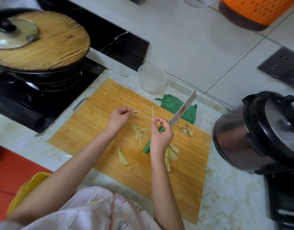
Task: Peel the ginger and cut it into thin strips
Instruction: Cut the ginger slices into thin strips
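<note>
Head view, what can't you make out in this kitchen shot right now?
Head view:
- Knife handle: middle hidden by the right hand.
- Ginger slices: partly hidden under the right wrist.
- Scrap pinched by the left hand: too small to tell peel from flesh.
- Pot contents: covered by the wooden lid.

Left free, right boxed in.
Left of rectangular bamboo cutting board point(86, 130) was bare; round black-steel pressure cooker point(259, 133), clear plastic tub point(151, 78), folded green cloth point(173, 105) hemmed right and far edges.

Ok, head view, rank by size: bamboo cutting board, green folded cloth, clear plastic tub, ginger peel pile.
Largest first:
Bamboo cutting board
green folded cloth and clear plastic tub, alike, unranked
ginger peel pile
</note>
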Tool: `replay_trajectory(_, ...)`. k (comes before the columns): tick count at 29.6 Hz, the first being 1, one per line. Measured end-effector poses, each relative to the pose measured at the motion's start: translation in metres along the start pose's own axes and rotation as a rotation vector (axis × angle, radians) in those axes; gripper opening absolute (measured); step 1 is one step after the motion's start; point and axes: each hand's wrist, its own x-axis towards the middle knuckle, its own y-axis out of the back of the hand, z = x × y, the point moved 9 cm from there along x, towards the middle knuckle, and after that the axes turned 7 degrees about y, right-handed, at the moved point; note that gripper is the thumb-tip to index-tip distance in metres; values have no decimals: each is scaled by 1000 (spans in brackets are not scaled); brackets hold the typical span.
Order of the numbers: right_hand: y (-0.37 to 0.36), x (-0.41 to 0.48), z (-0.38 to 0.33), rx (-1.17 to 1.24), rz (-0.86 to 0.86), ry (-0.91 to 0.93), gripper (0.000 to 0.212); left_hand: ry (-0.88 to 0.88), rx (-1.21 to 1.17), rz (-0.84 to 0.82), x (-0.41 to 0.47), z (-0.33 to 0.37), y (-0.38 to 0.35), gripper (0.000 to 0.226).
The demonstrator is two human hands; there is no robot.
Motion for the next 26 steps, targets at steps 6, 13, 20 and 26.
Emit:
replay_trajectory(6, -1, -3, 14, -121, -60, 6, 8, -83, 265, -66, 1, -6, -20, 10)
replay_trajectory(13, 4, -3, 51, -346, -172, -26, 9, -251, 539, -124, 6, -7, -31, 20)
replay_trajectory(20, 21, -2, 50, -343, -150, 10, 22, -390, 1028, 80, 8, 5, -48, 25)
replay_trajectory(26, 39, 1, 51, -343, -93, -19, 22, -338, 1031, -279, 16, -15, -83, 27)
